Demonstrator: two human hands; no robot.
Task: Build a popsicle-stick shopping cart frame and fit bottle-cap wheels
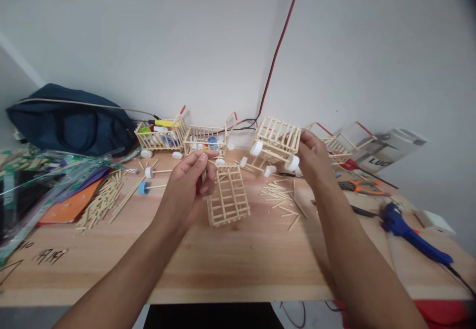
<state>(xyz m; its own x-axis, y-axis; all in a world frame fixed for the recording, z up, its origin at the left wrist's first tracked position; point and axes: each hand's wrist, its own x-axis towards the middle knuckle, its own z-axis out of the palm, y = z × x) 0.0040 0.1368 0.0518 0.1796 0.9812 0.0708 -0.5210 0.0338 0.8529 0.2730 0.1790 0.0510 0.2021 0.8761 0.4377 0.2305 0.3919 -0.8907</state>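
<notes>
My left hand (191, 178) is closed around the top of a wooden stick frame (228, 196) and holds it tilted above the table middle. My right hand (314, 158) grips a finished stick cart (277, 143) with white wheels, lifted slightly near the back of the table. Loose sticks (280, 197) lie scattered between the two hands.
Two more stick carts (178, 138) stand at the back left beside a blue bag (70, 118). A stick pile (102, 200) and wheel axles (150, 180) lie at left. A blue glue gun (409, 232), orange pliers (362, 186) and another cart (340, 148) sit at right. A red cable (277, 56) runs down the wall.
</notes>
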